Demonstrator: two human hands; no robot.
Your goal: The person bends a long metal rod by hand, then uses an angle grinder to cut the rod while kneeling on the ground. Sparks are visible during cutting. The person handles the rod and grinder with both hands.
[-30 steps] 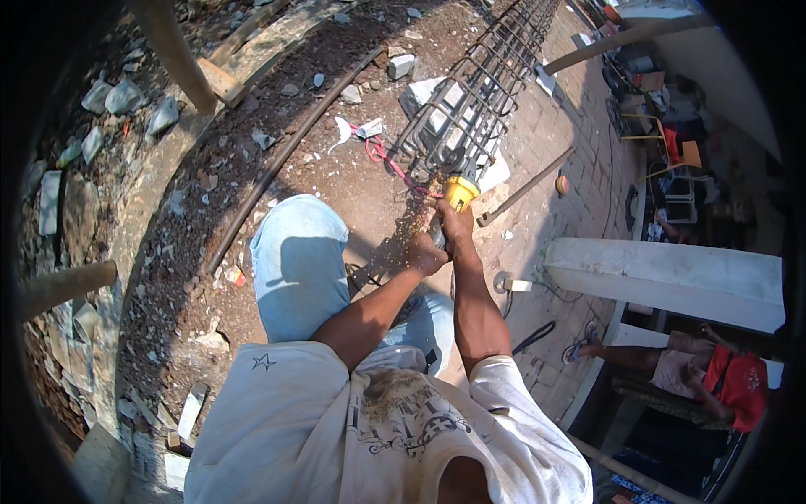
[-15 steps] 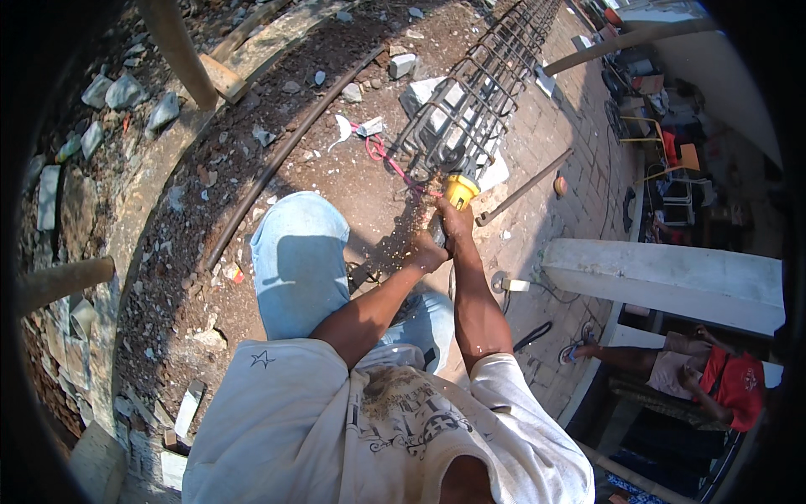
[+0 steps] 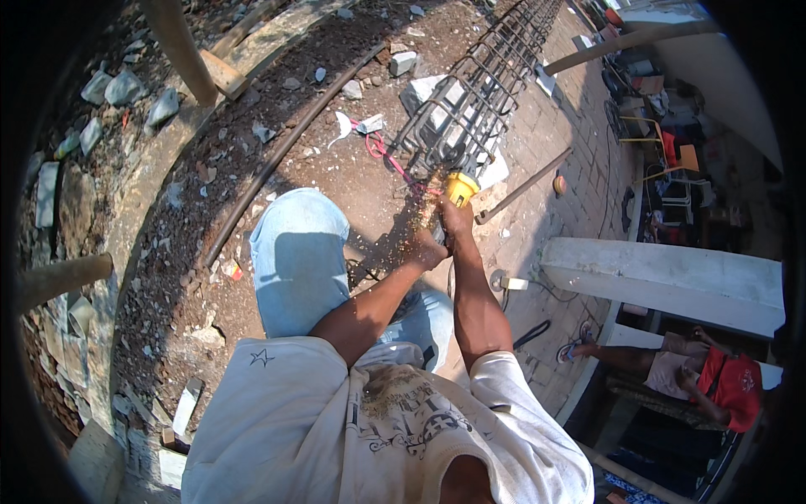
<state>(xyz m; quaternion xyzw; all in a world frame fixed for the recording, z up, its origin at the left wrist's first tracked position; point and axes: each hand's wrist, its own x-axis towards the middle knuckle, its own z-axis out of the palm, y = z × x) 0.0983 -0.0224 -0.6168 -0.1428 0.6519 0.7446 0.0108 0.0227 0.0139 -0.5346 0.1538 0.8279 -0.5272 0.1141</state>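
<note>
Both my hands are wrapped round a yellow and dark angle grinder (image 3: 461,190). My right hand (image 3: 457,217) is closed on it just behind the yellow head. Nearer my body, my left hand (image 3: 431,250) is closed round the darker rear part, mostly hidden by fingers. The grinder's front end meets the near end of a long steel rebar cage (image 3: 483,105); the disc and exact contact spot cannot be made out. Orange sparks (image 3: 421,220) spray back toward my left hand. A pink cord (image 3: 382,149) lies left of the cage end.
Pale blocks (image 3: 426,92) sit under the cage. A long rusty pipe (image 3: 277,164) lies left; a shorter bar (image 3: 529,183) lies right. A white pillar (image 3: 663,281) stands right, near a seated person in red (image 3: 739,391). Rubble (image 3: 126,86) and wooden poles (image 3: 180,50) border the left.
The sparks have spread and look denser beside my left hand. Both hands and the angle grinder stay nearly in place at the cage end.
</note>
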